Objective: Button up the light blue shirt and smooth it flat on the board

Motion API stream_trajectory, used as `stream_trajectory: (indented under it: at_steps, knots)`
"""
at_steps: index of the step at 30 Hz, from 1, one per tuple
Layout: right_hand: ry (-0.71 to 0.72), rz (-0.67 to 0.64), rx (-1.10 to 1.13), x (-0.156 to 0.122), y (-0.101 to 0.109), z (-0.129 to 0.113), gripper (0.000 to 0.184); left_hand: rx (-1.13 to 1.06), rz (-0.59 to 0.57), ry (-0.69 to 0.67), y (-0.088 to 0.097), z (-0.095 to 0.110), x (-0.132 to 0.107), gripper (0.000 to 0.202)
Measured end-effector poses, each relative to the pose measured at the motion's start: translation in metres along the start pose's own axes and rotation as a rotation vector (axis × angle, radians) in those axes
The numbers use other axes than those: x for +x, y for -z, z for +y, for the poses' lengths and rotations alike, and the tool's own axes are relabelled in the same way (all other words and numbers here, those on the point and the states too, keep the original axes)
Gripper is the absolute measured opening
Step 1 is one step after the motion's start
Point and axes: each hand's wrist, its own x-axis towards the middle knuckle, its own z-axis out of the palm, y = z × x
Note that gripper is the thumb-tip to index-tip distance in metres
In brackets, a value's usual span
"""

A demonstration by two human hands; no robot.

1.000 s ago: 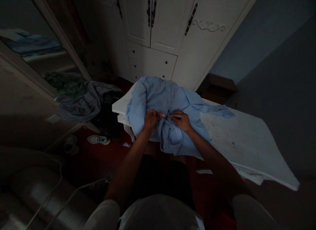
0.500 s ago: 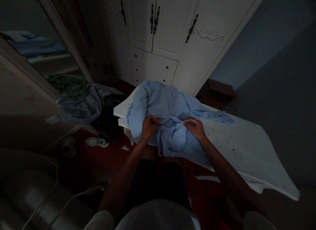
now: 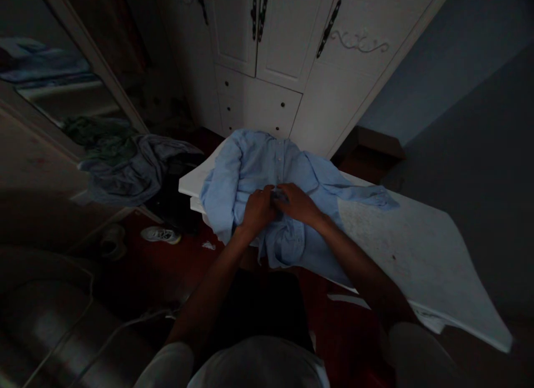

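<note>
Blue shirt (image 3: 258, 165) lies front-up across the white bench (image 3: 400, 238), left hand (image 3: 258, 209) and right hand (image 3: 298, 204) both apparently pinching its front placket (image 3: 279, 161), step judged as buttoning, next move calling for careful alignment

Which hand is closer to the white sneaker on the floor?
Left. The left hand is on the blue shirt, to the right of the white sneaker; the right hand is farther right, also on the shirt.

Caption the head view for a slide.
Left hand and right hand, close together at the front of a blue shirt on a white table.
</note>
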Motion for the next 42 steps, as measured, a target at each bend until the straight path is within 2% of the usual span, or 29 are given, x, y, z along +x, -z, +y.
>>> stream_trajectory:
  at_steps: [3,6,11,14,17,22,29,33,37,40,42]
  knots:
    - [-0.108,-0.154,-0.169,0.013,-0.001,-0.006,0.031,0.02,-0.075,-0.001,-0.007,-0.002,0.006,0.061]
    - [-0.136,-0.208,-0.18,0.02,0.002,0.0,0.024,-0.064,-0.059,0.025,-0.009,-0.005,0.008,0.058]
    - [-0.089,-0.101,0.052,0.019,0.006,0.02,0.013,-0.17,0.011,0.054,-0.008,-0.004,0.014,0.055]
    - [-0.135,-0.019,0.295,0.015,0.008,0.035,0.012,-0.25,0.09,0.006,-0.008,0.002,0.018,0.054]
    - [-0.195,0.036,0.474,0.01,0.008,0.047,0.015,-0.304,0.106,-0.023,-0.011,0.006,0.02,0.055]
    - [-0.191,0.071,0.561,0.004,-0.001,0.056,0.013,-0.317,0.096,0.026,-0.024,0.005,0.015,0.055]
    - [-0.049,0.176,0.449,-0.001,-0.012,0.059,0.012,-0.309,0.111,0.116,-0.034,0.001,0.012,0.049]
    - [0.128,0.241,0.256,-0.005,-0.012,0.055,0.02,-0.335,0.115,0.135,-0.032,0.001,0.013,0.048]
    - [0.292,0.217,0.099,-0.008,-0.015,0.054,0.024,-0.374,0.146,0.128,-0.031,0.0,0.013,0.044]
    - [0.333,0.191,0.048,-0.009,-0.019,0.057,0.025,-0.395,0.157,0.127,-0.033,-0.001,0.012,0.044]
    - [0.307,0.21,0.067,-0.008,-0.022,0.059,0.024,-0.393,0.154,0.126,-0.034,-0.002,0.012,0.045]
